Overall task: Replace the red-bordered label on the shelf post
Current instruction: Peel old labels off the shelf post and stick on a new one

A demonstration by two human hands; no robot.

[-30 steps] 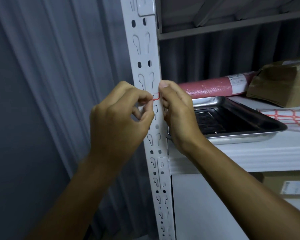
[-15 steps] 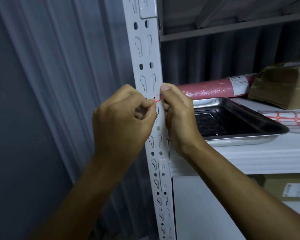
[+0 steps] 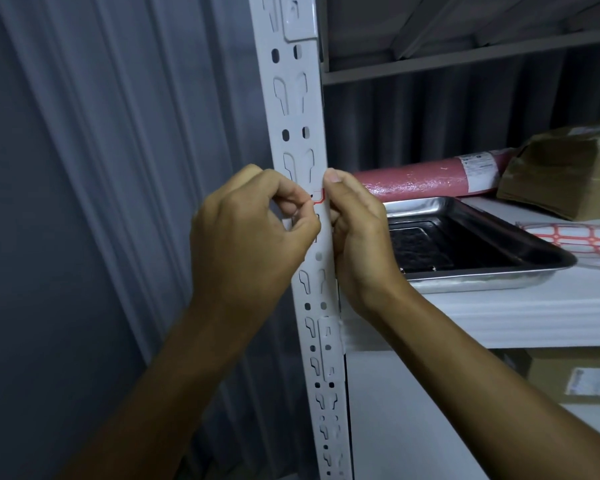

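Red-bordered label (image 3: pixel 318 199) sits on the white shelf post (image 3: pixel 298 109), mostly hidden between two hands that are close together. Left hand (image 3: pixel 253 233) pinches at the label's edge with thumb and finger. Right hand (image 3: pixel 357 233) curls round the post's right side, thumb by the label. Behind them a metal tray (image 3: pixel 499 268) lies on the shelf, with a sheet of red-bordered labels (image 3: pixel 575 237) and a pink roll (image 3: pixel 426 178). Its tag is too small to read.
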